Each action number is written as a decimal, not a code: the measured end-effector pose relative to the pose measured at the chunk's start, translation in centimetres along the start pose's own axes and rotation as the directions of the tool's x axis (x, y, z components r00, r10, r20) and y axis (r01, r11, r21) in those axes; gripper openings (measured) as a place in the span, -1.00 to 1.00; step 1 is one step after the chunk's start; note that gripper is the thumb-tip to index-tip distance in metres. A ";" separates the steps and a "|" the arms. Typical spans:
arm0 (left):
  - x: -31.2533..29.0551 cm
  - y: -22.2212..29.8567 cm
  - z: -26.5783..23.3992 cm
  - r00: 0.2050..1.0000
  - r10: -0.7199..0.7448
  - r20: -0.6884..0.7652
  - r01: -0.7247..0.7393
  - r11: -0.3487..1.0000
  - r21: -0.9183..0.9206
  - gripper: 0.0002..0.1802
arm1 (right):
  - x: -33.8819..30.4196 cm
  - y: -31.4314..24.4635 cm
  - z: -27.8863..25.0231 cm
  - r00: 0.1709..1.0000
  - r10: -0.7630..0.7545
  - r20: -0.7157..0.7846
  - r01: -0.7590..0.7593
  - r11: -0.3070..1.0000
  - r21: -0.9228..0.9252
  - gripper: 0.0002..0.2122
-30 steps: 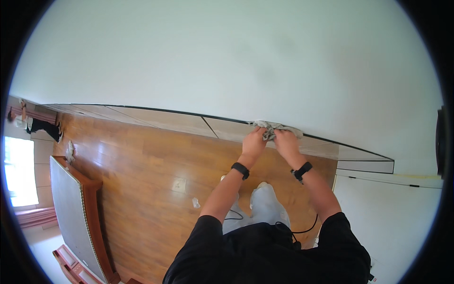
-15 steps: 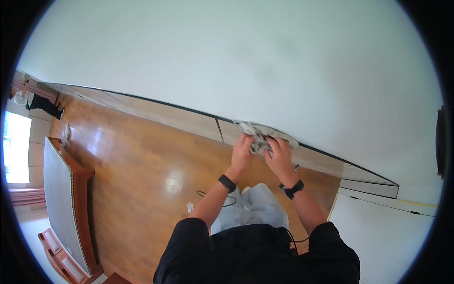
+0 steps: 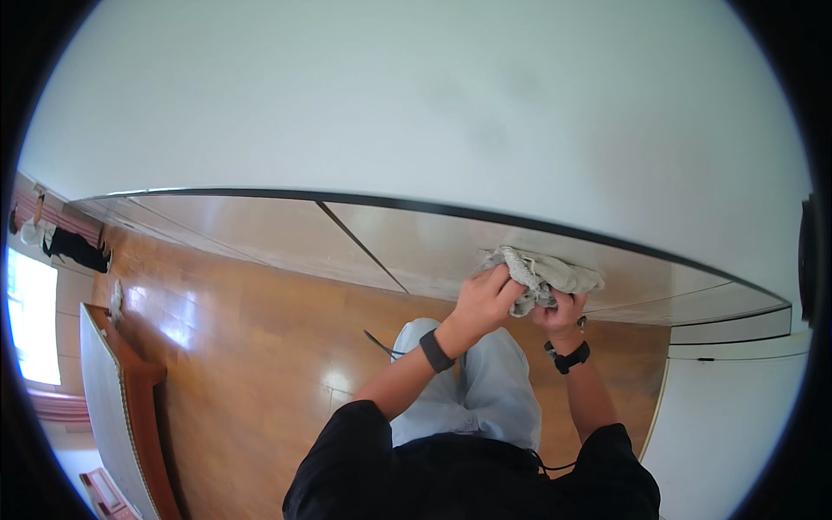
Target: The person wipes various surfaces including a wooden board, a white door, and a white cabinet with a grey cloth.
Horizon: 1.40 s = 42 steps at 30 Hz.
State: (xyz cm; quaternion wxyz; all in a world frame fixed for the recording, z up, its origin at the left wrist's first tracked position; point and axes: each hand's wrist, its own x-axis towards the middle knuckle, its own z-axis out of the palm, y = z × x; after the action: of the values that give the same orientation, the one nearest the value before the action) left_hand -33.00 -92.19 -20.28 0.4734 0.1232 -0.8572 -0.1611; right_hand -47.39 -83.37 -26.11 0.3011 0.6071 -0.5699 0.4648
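A crumpled light grey cloth point(image 3: 559, 273) is pressed against the glossy beige panelling point(image 3: 416, 243) low on the wall, just under its dark trim strip point(image 3: 485, 215). My left hand point(image 3: 485, 302) grips the cloth's left part with bent fingers. Lower on its right side, my right hand point(image 3: 563, 316) is closed on the same cloth, its fingertips partly hidden in the folds. Both wrists wear black bands.
Wooden floor point(image 3: 251, 321) stretches to the left. A wood-framed piece of furniture with a grey panel point(image 3: 113, 390) stands there. Another person point(image 3: 65, 243) works at the far left by the curtains. A white door-like panel point(image 3: 728, 416) is at right.
Both hands have moved the cloth right and down, from the dark trim strip onto the panelling below. My view has shifted, and the panelling shows more fully.
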 end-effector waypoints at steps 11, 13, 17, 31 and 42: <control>-8.7 -5.9 0.1 0.923 -0.354 -0.153 0.371 0.922 0.109 -0.55 | -3.2 -2.4 8.1 0.967 -0.119 0.223 0.134 0.990 -0.052 -0.67; -10.0 -6.3 -0.5 0.880 -0.444 -0.169 0.463 0.882 0.094 -0.56 | -3.8 -4.6 9.4 0.935 -0.108 0.339 0.112 0.994 0.008 -0.68; -11.0 -8.2 -1.0 0.869 -0.421 -0.260 0.462 0.878 0.122 -0.61 | -2.7 -5.8 10.7 0.913 -0.107 0.393 0.089 0.994 0.065 -0.66; 3.1 -3.5 -2.6 0.894 0.056 -0.444 -0.007 0.994 0.110 -0.66 | 8.4 -3.3 5.5 0.986 -0.161 -0.035 0.163 0.985 0.056 -0.50; -2.0 -2.7 3.2 0.993 -0.109 -0.054 0.108 0.994 -0.021 -0.58 | -1.6 0.6 5.0 0.993 0.032 -0.113 -0.029 0.999 0.028 -0.56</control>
State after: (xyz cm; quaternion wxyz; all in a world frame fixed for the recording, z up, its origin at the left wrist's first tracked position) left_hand -34.49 -93.38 -24.50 0.4883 0.1700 -0.8344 -0.1908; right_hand -46.75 -87.28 -29.60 0.3179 0.5749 -0.5550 0.5103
